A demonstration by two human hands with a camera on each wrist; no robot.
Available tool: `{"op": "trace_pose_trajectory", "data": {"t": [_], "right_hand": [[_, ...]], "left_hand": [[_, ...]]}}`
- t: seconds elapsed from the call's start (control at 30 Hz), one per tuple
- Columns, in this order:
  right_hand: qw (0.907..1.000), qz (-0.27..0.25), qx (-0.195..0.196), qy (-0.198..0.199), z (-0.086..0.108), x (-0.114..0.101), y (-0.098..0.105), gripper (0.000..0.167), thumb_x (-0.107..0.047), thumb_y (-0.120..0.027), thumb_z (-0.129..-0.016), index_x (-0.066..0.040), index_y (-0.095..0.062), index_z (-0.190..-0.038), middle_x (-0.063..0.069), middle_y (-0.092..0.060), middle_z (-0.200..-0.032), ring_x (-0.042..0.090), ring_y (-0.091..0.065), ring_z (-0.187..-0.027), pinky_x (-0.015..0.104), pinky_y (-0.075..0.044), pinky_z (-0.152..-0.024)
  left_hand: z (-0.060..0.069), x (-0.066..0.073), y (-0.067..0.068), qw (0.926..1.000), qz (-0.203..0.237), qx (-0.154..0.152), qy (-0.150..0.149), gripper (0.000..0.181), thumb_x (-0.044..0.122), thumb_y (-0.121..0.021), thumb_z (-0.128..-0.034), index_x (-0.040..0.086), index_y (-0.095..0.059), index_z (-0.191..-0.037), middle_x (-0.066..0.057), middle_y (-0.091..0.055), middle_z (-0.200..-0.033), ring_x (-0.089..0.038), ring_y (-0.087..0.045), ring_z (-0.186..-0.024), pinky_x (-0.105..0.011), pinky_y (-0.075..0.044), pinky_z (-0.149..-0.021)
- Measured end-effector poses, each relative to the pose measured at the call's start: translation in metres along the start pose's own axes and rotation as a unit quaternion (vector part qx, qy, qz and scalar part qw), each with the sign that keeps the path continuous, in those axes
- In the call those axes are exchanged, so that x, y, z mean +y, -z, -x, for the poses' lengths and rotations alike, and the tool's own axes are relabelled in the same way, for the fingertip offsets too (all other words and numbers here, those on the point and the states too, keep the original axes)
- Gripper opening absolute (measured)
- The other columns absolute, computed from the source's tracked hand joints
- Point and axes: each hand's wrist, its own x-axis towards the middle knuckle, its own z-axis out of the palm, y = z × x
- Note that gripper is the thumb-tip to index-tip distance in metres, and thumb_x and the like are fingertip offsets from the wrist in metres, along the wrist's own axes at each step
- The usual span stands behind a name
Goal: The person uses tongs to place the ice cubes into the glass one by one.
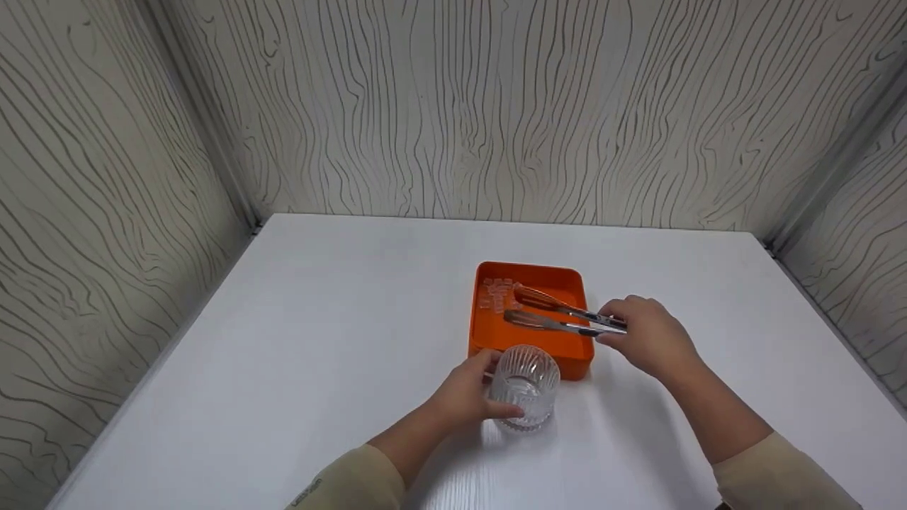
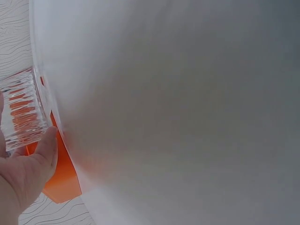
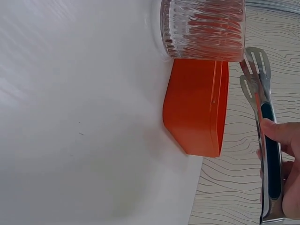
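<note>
My left hand [image 1: 464, 393] grips a ribbed clear glass [image 1: 528, 386] from its left side, thumb across the near face. The glass stands upright on the table, close against the near side of an orange tray [image 1: 496, 333]. Inside the tray, toward its far left, lies a cluster of small clear cubes [image 1: 496, 292]. With my right hand [image 1: 652, 336] I hold metal tongs [image 1: 542, 322] above the tray, their tips spread apart near the cubes. In the right wrist view the tongs [image 3: 269, 154] show a dark grip panel and slotted ends, with nothing visible between them.
A white table [image 1: 340, 319] spreads out around the tray. Behind it stands a wood-grain patterned panel [image 1: 468, 106], with similar panels at the left [image 1: 106, 212] and right.
</note>
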Motion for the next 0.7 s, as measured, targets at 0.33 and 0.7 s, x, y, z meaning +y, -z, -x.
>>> {"op": "trace_pose_trajectory", "data": {"t": [0.33,0.7], "right_hand": [[0.9986,0.034,0.027,-0.029,-0.019,-0.006,-0.026,0.026,-0.02,-0.072,-0.078,-0.01,-0.065,-0.1,0.007,-0.057,-0.086,0.025,-0.049,-0.081,0.04,-0.048,-0.068],[0.9964,0.047,0.055,-0.045,-0.031,-0.015,-0.049,0.023,-0.019,-0.071,-0.079,-0.01,-0.064,-0.099,0.009,-0.056,-0.086,0.026,-0.049,-0.079,0.041,-0.047,-0.065]], "left_hand": [[0.0,0.001,0.0,0.9999,0.005,0.0,0.012,0.065,0.036,-0.082,-0.0623,0.029,-0.047,-0.117,0.014,-0.054,-0.11,-0.013,-0.052,-0.106,-0.037,-0.046,-0.091],[-0.002,-0.001,-0.001,0.9997,0.008,0.004,0.022,0.067,0.038,-0.083,-0.06,0.031,-0.047,-0.117,0.015,-0.054,-0.11,-0.013,-0.052,-0.106,-0.038,-0.046,-0.092]]}}
